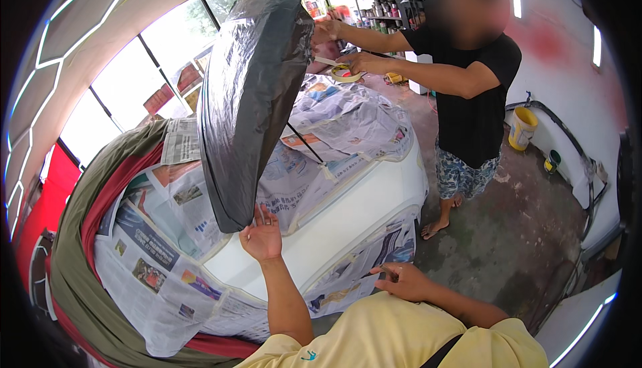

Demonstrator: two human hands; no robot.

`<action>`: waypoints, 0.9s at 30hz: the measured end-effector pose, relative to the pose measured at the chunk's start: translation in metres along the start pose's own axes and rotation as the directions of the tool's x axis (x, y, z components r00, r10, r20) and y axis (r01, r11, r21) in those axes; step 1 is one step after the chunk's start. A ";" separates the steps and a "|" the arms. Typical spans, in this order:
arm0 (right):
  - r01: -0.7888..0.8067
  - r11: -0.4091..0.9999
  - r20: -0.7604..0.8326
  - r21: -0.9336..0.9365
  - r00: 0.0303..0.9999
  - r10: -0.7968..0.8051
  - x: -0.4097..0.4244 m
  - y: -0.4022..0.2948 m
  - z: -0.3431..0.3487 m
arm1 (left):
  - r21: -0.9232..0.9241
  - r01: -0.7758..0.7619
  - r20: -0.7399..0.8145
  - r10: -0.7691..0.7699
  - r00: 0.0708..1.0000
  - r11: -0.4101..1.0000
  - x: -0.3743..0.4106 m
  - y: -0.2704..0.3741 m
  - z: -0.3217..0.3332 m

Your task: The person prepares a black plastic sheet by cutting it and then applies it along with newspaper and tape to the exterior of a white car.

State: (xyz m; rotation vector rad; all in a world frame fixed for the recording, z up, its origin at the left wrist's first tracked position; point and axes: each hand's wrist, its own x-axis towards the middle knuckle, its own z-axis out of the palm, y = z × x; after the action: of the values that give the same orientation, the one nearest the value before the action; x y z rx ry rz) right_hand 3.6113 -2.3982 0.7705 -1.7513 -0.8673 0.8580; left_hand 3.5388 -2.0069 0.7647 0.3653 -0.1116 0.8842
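A raised car hood wrapped in black plastic sheeting (251,92) stands over the car, held by a thin black prop rod (306,143). At its lower corner is my left hand (263,237), palm up and fingers apart, touching the plastic edge. Close to my waist, my right hand (404,283) is closed around a small narrow object (388,271), too little of which shows to name. Between my hands lies a bare white fender (321,207), bordered by taped newspaper sheets (150,247).
Across the fender, a co-worker (466,107) holds a roll of masking tape (346,73) at the plastic's edge. Green and red cloths (75,247) drape the car's left side. A yellow bucket (522,128), a small can (552,161) and a bumper (567,157) line the right wall.
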 end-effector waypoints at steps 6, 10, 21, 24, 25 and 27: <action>-0.015 1.000 0.000 0.001 1.000 0.015 0.001 0.003 0.001 | -0.014 -0.011 -0.026 0.011 1.000 1.000 0.000 0.000 0.002; -0.044 0.999 -0.002 0.002 0.999 0.044 0.002 0.004 0.004 | -0.036 0.007 -0.013 -0.007 1.000 0.999 0.001 0.000 0.003; -0.050 0.998 -0.011 0.030 0.999 0.051 -0.003 0.002 0.013 | -0.115 0.006 -0.042 -0.011 0.999 0.993 -0.001 0.008 0.007; -0.065 0.997 -0.034 0.048 0.997 0.067 -0.009 0.001 0.014 | -0.167 0.014 -0.054 -0.023 0.998 0.986 0.001 0.002 0.001; -0.072 0.996 -0.045 0.057 0.996 0.075 -0.010 0.001 0.015 | -0.189 0.022 -0.083 -0.038 0.996 0.982 0.002 -0.004 0.003; -0.079 0.995 -0.055 0.063 0.995 0.082 -0.014 0.001 0.016 | -0.209 0.029 -0.102 -0.051 0.994 0.978 0.004 -0.006 0.005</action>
State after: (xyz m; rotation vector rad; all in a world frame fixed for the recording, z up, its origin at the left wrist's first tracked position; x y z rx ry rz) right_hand 3.5905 -2.4035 0.7674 -1.7588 -0.7296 0.8731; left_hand 3.5457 -2.0092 0.7684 0.1250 -0.0966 0.8420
